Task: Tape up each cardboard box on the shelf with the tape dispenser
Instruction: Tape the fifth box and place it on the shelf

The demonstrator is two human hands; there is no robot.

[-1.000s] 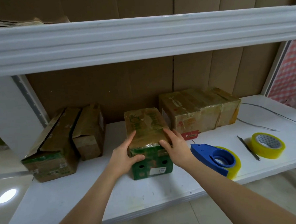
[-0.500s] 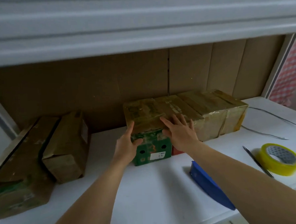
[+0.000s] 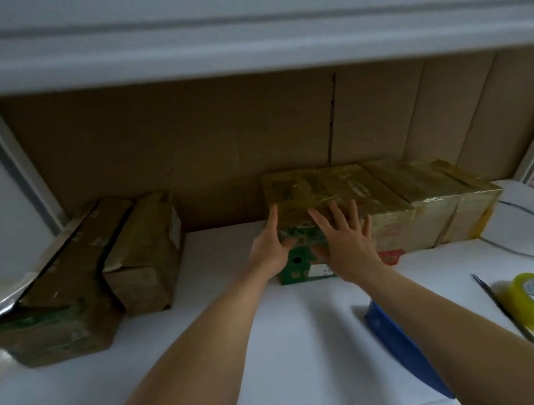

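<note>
Taped box (image 3: 299, 197): stood at back of shelf (image 3: 297, 340), touching taped neighbours.
Left hand (image 3: 269, 248): fingers straight, laid on left front corner.
Right hand (image 3: 347, 246): spread flat against front.
Handling: likely light, stiff; glossy tape slippery; best taken by sides.
Tape dispenser (image 3: 400, 344): lay near right forearm.

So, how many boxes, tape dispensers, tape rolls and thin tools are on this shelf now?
Cardboard boxes: 6 (two left, four in the right row; seams there are faint)
Blue tape dispenser: 1
Yellow tape roll: 1
Thin dark tool: 1
Total: 9
</note>
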